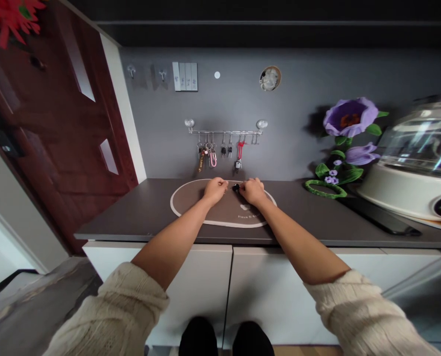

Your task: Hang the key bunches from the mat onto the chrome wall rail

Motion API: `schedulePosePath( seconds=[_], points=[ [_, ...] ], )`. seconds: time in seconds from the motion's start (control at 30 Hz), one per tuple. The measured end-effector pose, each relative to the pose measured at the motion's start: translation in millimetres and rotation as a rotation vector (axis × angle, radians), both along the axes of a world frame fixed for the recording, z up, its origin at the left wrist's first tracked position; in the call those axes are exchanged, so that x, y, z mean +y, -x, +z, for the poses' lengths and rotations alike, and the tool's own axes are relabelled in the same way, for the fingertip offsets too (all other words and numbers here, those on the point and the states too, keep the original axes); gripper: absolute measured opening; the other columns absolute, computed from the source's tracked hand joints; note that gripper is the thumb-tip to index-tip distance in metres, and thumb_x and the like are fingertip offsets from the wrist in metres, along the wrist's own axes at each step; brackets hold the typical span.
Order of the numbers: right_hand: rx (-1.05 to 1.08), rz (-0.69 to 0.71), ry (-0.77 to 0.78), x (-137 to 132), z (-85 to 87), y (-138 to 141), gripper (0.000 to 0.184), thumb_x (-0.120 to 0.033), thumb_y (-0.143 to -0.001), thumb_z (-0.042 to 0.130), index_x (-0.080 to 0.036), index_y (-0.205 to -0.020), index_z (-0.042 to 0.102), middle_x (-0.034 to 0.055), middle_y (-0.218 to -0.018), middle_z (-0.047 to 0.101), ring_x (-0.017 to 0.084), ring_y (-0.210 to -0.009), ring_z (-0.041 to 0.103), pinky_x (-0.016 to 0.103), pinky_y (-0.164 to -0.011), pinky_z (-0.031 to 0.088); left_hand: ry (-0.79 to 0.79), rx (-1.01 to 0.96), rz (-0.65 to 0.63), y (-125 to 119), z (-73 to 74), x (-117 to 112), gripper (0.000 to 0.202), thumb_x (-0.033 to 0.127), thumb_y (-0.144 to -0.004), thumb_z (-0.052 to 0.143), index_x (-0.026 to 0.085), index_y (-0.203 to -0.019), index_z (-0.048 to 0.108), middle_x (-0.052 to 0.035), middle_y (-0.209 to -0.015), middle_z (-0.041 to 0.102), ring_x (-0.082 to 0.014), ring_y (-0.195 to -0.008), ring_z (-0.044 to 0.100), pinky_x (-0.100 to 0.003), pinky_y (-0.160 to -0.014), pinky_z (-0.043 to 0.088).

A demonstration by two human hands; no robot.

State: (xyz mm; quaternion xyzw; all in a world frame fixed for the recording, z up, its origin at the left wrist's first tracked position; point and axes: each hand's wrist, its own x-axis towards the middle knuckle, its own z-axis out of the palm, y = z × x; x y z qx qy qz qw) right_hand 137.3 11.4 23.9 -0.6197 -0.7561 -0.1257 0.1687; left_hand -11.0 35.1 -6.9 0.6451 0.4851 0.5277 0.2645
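My left hand (216, 191) is over the brown oval mat (220, 210), its fingers pinched together. What it pinches, if anything, is too small to make out. Just to the right, my right hand (253, 191) is closed on a small black thing (236, 188) that looks like a key with a black head. The two hands are a short gap apart, with the black piece between them. Behind them, a metal hook rail (226, 132) on the grey wall carries several bunches of keys (209, 152) and a red strap (240, 148) with a key on it.
Purple artificial flowers (350, 118) stand at the right, beside a white appliance with a clear dome (413, 183). A black phone-like slab (383, 217) lies on the dark counter (131, 212). On the left is a dark red door (75, 113); white cabinets (272, 291) are below.
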Motion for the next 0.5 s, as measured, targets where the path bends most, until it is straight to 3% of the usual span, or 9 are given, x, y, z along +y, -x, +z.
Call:
schedulePosePath(
  seconds=[0.3,0.5],
  points=[
    [0.127,0.014,0.02,0.8,7.4,-3.0,0.024,-0.029,-0.077,0.047,-0.021,-0.083,0.068,0.0095,-0.095,0.06,0.024,-0.092,0.046,0.03,-0.071,0.032,-0.018,0.007,0.005,-0.4,-0.2,0.3,0.018,0.031,-0.072,0.048,0.015,-0.064,0.054,-0.0014,-0.06,0.058,-0.0101,-0.051,0.051,-0.022,-0.053,0.038],
    [0.304,0.066,0.083,5.5,8.2,-8.4,0.02,-0.027,-0.075,0.049,-0.022,-0.081,0.068,0.0057,-0.082,0.065,0.02,-0.083,0.051,0.028,-0.07,0.034,-0.019,-0.008,-0.017,-0.2,0.1,0.1,0.016,0.03,-0.071,0.049,0.015,-0.065,0.053,-0.0007,-0.059,0.058,-0.0094,-0.05,0.05,-0.022,-0.053,0.038]
  ],
)
